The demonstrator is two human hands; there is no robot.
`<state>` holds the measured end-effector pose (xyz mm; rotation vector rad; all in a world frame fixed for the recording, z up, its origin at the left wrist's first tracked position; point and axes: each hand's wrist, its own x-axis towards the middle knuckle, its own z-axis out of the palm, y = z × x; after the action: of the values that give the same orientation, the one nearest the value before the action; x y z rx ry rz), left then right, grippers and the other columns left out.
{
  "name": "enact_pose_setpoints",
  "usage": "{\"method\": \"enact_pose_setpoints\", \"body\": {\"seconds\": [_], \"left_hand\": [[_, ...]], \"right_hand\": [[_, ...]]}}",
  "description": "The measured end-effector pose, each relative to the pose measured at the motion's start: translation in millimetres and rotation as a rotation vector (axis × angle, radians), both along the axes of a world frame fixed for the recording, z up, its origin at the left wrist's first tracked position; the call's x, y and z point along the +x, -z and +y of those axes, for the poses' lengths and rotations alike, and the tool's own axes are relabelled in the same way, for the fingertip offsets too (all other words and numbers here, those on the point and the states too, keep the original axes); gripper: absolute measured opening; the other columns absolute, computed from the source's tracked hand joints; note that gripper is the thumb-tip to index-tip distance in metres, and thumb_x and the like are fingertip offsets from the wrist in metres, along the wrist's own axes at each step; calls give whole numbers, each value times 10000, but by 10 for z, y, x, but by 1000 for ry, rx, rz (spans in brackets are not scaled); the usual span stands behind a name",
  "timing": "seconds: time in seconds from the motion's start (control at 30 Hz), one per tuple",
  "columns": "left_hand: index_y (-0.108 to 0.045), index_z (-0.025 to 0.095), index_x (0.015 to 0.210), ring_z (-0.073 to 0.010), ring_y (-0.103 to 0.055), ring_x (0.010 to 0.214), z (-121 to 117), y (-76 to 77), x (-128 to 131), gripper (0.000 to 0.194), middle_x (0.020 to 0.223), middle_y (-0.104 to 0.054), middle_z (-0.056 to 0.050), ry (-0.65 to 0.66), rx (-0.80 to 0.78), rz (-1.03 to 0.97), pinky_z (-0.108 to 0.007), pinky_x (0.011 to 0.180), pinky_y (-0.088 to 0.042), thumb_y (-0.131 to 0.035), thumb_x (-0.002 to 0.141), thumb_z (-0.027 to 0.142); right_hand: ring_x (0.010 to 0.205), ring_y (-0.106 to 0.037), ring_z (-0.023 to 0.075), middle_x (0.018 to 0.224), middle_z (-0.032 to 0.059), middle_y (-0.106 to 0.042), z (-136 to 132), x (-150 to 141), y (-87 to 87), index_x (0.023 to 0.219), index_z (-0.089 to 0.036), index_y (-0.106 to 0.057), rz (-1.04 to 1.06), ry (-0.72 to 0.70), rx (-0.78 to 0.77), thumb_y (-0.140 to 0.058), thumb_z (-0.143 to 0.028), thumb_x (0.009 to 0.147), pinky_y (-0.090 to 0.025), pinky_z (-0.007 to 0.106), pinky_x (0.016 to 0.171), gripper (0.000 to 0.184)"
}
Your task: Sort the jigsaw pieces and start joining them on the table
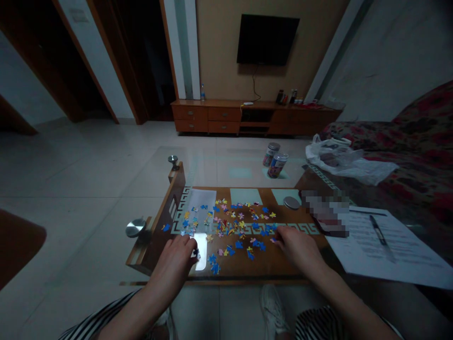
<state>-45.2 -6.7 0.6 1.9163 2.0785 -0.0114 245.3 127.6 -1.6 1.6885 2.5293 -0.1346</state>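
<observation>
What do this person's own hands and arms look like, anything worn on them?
The left hand and right hand are bare, with nothing visibly worn. Both forearms are uncovered. Black-and-white striped cloth shows beside them; whether it's sleeves is unclear.

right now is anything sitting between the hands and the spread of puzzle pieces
Nothing visible does: the left hand and right hand are at opposite sides of the puzzle pieces. The round metal lid lies beyond the right hand, not between them.
</observation>
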Motion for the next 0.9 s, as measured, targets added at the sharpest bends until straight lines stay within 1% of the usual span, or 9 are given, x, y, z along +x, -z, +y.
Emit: {"method": "enact_pose_setpoints", "body": {"seconds": [0.07, 0.17, 0.2, 0.27, 0.43, 0.57, 0.7, 0.77, 0.9], "left_hand": [[-608, 156, 973, -296, -561, 1060, -4, -12, 4, 197, 1074, -646, -101, 0, 4, 3, -426, 853, -403, -498, 820, 96], [-611, 150, 979, -308, -556, 1063, -9, -27, 12, 213, 1075, -643, -109, -3, 13, 7, -445, 858, -395, -495, 813, 85], [-613, 151, 982, -310, -552, 1066, -11, -27, 14, 218, 1077, -642, -109, -4, 18, 8, -449, 861, -392, -495, 811, 85], [-613, 156, 993, -309, -545, 1071, -16, -20, 19, 224, 1088, -636, -108, -5, 31, 7, -449, 867, -387, -496, 812, 94], [-614, 183, 976, -297, -526, 1076, -41, 4, 80, 172, 1090, -627, -91, -8, 73, -3, -453, 900, -362, -520, 835, 158], [-617, 187, 989, -293, -513, 1089, -56, -22, 241, 149, 1111, -618, -92, 9, 93, -29, -459, 934, -344, -563, 858, 233], [-617, 166, 1009, -307, -519, 1077, -51, -24, 435, 207, 1097, -621, -108, 60, 79, -56, -476, 942, -349, -618, 840, 285], [-618, 172, 1013, -302, -524, 1065, -47, 0, 496, 195, 1098, -623, -104, 76, 72, -58, -475, 939, -354, -611, 840, 264], [-626, 195, 1002, -280, -528, 1046, -47, 67, 516, 169, 1093, -627, -88, 97, 76, -50, -461, 924, -361, -506, 883, 189]], "right_hand": [[827, -673, 262, 877, 95, -713, -14, -63, -14, 848, -163, -644, 103, -54, -7, -607, -147, 828, -419, 315, 651, 46], [816, -649, 188, 858, 43, -698, -116, -220, -1, 823, -176, -639, 333, -211, -122, -619, -106, 813, -435, 277, 703, 74], [814, -644, 180, 854, 34, -695, -169, -280, 6, 824, -180, -641, 373, -237, -158, -635, -114, 808, -437, 272, 710, 68], [826, -643, 194, 882, 45, -698, -284, -396, 9, 845, -177, -649, 360, -228, -182, -660, -142, 802, -443, 289, 718, 56], [896, -658, 245, 977, 98, -699, -482, -559, -69, 915, -156, -643, 189, -159, -186, -639, -143, 811, -458, 325, 752, 105], [930, -664, 247, 1006, 88, -697, -516, -580, -115, 935, -191, -617, 136, -149, -138, -611, -128, 810, -459, 315, 759, 139], [909, -662, 265, 989, 115, -690, -504, -572, -106, 940, -164, -613, 104, -101, -130, -608, -131, 808, -453, 325, 732, 136], [890, -654, 249, 971, 102, -683, -487, -555, -77, 899, -165, -635, 141, -145, -158, -588, -104, 808, -448, 321, 736, 119], [845, -625, 182, 912, 42, -663, -432, -508, 22, 833, -201, -677, 319, -314, -212, -523, -11, 779, -430, 275, 729, 251]]}}
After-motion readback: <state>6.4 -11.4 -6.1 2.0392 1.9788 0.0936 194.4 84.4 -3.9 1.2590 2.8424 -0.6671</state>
